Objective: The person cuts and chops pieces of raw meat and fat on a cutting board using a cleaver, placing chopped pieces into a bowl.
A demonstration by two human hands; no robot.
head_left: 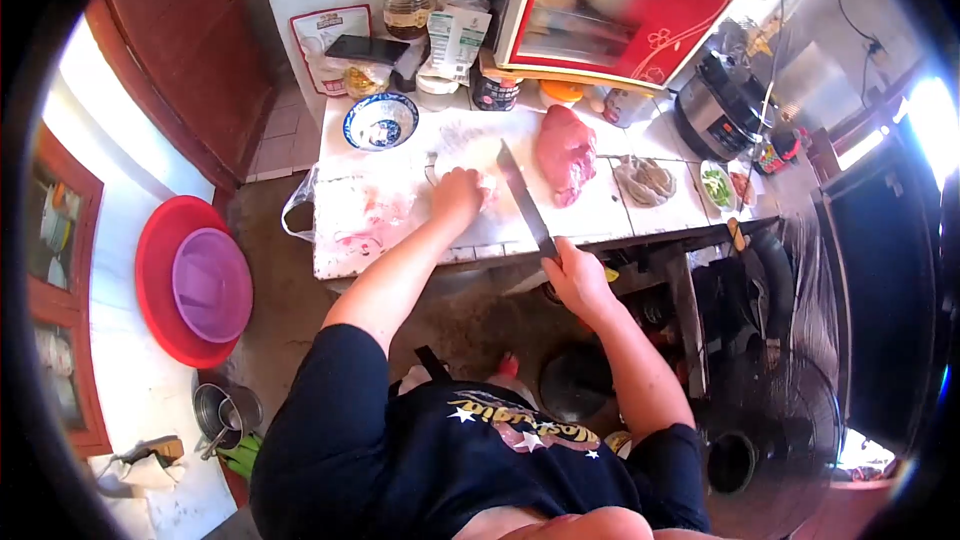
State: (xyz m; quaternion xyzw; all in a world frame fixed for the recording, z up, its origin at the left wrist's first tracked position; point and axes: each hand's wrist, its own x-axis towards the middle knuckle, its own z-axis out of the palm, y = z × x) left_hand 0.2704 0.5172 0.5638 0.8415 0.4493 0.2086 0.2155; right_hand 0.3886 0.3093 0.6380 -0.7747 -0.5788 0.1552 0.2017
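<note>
My right hand (578,280) is wrapped round the handle of a long-bladed knife (525,198), its blade pointing away from me over the white tiled counter (610,215). My left hand (458,200) rests on the counter to the left of the blade, fingers curled down. A little pink shows at those fingertips, too small to make out. A large piece of raw meat (567,152) lies just right of the blade. Reddish smears and scraps (375,208) mark the tiles left of my left hand. Behind them stands a blue-and-white bowl (381,122).
A knotted plastic bag (645,181), a dish of chopped greens (716,186) and an electric cooker (722,105) line the counter's right side. Jars and packets stand at the back beside a red-framed cabinet (690,15). Red (150,270) and purple (212,285) basins are at left.
</note>
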